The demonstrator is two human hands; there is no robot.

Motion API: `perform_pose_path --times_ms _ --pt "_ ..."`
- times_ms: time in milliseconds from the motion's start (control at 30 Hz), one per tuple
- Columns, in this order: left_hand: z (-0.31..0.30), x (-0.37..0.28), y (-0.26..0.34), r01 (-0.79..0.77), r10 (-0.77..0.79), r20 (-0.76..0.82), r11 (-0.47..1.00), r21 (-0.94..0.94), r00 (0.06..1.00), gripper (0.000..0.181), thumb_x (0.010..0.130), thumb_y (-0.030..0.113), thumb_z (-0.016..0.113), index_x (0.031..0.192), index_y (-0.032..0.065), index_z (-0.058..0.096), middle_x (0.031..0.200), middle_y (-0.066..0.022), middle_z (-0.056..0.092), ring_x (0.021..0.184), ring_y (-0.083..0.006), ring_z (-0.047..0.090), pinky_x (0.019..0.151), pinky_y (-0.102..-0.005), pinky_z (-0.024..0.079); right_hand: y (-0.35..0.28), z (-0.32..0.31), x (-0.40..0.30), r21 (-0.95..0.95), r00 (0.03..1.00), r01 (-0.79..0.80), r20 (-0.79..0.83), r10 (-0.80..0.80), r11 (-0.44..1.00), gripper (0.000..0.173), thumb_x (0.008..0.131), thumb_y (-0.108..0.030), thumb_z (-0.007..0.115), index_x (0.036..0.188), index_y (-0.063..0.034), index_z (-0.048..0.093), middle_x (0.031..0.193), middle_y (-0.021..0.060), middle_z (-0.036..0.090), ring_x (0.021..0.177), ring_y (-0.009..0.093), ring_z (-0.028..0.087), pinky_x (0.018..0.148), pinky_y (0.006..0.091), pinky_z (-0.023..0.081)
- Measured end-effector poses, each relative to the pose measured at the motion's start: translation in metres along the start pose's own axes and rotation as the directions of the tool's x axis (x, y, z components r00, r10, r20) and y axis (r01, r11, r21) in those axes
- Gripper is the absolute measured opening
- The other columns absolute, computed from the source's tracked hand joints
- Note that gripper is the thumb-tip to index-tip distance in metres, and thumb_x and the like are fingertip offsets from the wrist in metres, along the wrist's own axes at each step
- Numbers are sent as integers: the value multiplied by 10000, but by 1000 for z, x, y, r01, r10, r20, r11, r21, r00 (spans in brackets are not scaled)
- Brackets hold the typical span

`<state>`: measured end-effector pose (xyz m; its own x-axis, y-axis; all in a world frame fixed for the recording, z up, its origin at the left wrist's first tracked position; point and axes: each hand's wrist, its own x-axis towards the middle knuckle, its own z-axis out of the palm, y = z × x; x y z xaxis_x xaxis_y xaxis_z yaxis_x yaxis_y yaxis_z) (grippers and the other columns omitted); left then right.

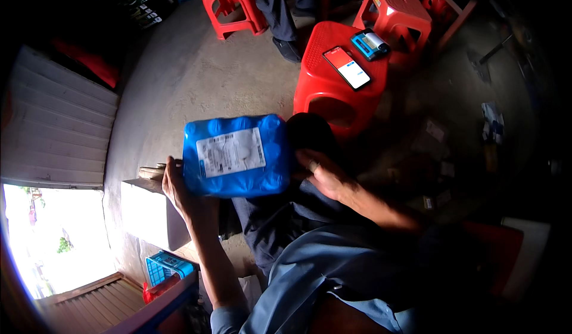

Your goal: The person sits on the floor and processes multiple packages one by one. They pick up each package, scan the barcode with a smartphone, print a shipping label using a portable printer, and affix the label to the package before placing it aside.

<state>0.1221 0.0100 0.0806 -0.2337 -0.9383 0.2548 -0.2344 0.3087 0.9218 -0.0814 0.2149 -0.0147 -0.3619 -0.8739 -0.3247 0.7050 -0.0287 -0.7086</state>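
Above my lap is a package wrapped in blue plastic film [277,155], with rounded bumps showing through in rows. A white label [231,152] with printing and a barcode is stuck on its upper face. My left hand [175,189] grips its left edge, thumb along the side and the other fingers hidden. Just off the right edge is my right hand [325,175], wearing a ring; it is blurred, its fingertips are in shadow, and whether they touch the package cannot be told.
Beyond my knees stands a red plastic stool [308,84], bearing a lit smartphone [347,68] and a blue portable label printer [367,46]. Another person's leg [275,14] is beside a second red stool [232,14]. A white box [147,211] and a blue plastic crate [167,267] sit at left.
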Motion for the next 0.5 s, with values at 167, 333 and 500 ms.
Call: perform_pose_path --times_ms 167,333,500 --pt "0 -16 -13 -392 409 52 821 415 911 573 833 305 743 1279 20 524 1066 -129 564 978 -233 542 867 -345 452 13 -20 -17 -148 994 55 101 -40 988 323 1028 -298 546 1220 -46 604 1170 57 612 1059 172 587 903 384 511" --pt "31 11 11 185 -256 -118 887 -423 959 349 981 359 628 763 93 566 642 33 487 585 -51 427 560 -209 334 -40 -36 -16 -271 968 -137 166 187 953 352 1006 -184 585 1323 -32 562 1180 74 647 1097 179 629 958 359 534" --pt "28 16 -12 199 -274 -130 888 -414 953 400 993 392 616 709 118 550 599 62 445 548 -30 371 532 -199 282 -75 -34 3 -355 959 -28 255 126 934 364 1011 -237 572 1309 -28 558 1172 103 655 1079 212 650 900 363 543"
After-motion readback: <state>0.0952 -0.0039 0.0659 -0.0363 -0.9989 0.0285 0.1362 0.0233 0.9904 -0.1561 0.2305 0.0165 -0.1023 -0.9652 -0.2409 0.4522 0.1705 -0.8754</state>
